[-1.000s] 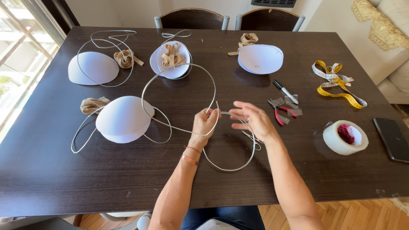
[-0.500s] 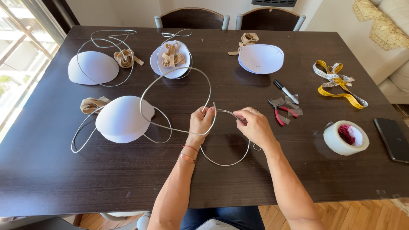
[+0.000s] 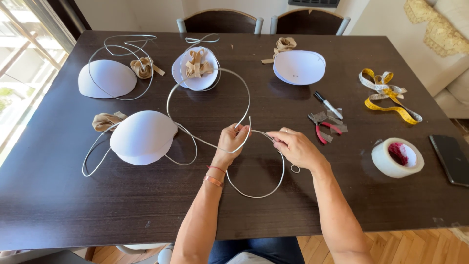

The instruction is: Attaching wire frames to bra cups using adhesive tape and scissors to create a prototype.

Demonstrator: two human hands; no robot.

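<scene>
Hands (image 3: 264, 143) pinch looped wire (image 3: 254, 188) — table's (image 3: 58, 205) mid-front.

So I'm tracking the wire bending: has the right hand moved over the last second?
Yes. The right hand has drawn slightly closer to the left hand along the wire, away from the pliers.

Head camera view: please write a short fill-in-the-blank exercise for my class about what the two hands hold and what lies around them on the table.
1. Both hands, left hand and right hand, grip a loop of silver ____.
2. The pliers have ____ handles.
3. The measuring tape is ____ in colour.
4. The roll of tape lies on the person's ____ side.

Missing words: wire; red; yellow; right
</scene>
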